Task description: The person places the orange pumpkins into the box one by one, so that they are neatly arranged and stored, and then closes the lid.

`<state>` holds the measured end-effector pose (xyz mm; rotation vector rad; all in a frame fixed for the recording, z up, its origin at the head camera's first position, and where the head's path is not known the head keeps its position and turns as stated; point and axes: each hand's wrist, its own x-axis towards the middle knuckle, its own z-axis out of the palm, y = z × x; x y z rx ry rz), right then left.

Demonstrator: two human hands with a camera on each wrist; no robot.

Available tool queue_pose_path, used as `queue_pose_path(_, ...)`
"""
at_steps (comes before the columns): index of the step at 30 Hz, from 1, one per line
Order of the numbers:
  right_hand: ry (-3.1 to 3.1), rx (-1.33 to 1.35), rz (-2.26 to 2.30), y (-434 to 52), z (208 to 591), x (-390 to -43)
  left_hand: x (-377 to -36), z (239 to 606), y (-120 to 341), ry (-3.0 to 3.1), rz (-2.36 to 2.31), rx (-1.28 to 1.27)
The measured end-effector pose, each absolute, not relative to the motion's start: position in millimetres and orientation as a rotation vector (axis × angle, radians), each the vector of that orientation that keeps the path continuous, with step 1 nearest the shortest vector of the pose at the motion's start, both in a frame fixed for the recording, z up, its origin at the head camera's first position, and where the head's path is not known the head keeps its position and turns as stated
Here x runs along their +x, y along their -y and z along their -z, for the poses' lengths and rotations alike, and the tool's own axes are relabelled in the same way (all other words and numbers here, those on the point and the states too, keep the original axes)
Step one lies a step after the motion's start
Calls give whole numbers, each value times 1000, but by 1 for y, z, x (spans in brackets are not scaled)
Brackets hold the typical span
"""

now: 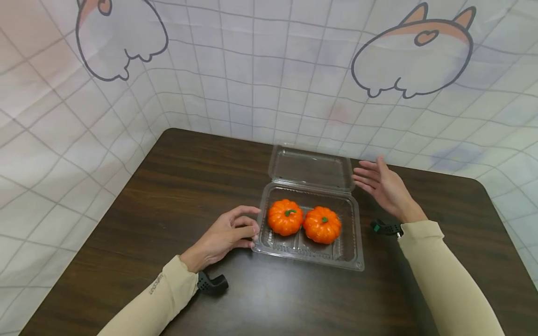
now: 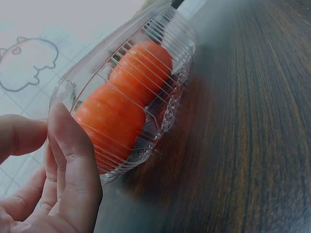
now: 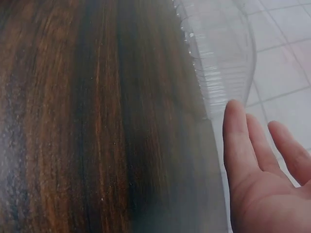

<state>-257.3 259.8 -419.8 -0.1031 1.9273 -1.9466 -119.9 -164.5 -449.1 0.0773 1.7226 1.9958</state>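
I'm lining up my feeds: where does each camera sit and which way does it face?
Head: looks forward and down at the table, the open clear box, two pumpkins, both hands and sleeves.
Left wrist: low beside the box, pumpkins inside, left hand fingers at its edge.
Right wrist: along the table toward the lid, right hand open.
All three share the box.

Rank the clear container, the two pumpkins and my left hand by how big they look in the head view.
1. Clear container
2. Left hand
3. Left pumpkin and right pumpkin: alike, no ranking.
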Motion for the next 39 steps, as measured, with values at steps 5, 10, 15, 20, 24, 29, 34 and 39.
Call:
queue_pose_path(5, -1870, -133, 1915, -257, 420, -263, -121, 447, 164, -1747, -1991, 67)
queue_pose_path(10, -1781, -51, 1945, -256, 423, -265, -120, 447, 163, -1736, -1984, 66)
queue_pose_path(15, -1773, -36, 1932, -255, 428, -268, -120, 447, 163, -1740, -1977, 72)
queue_pose_path(20, -1736, -20, 1920, -254, 431, -272, -121, 446, 165, -1757, -1965, 74)
queue_pose_path(24, -1649, 27, 1952, -252, 434, -275, -121, 446, 165, -1759, -1959, 73)
queue_pose_path(29, -1555, 71, 1999, -249, 436, -278, -120, 444, 165, -1758, -1956, 62)
queue_pose_path(34, -1519, 68, 2003, -249, 437, -281, -120, 442, 165, -1760, -1951, 38)
queue_pose_path(39, -1462, 39, 2010, -250, 436, -282, -122, 443, 165, -1766, -1945, 27)
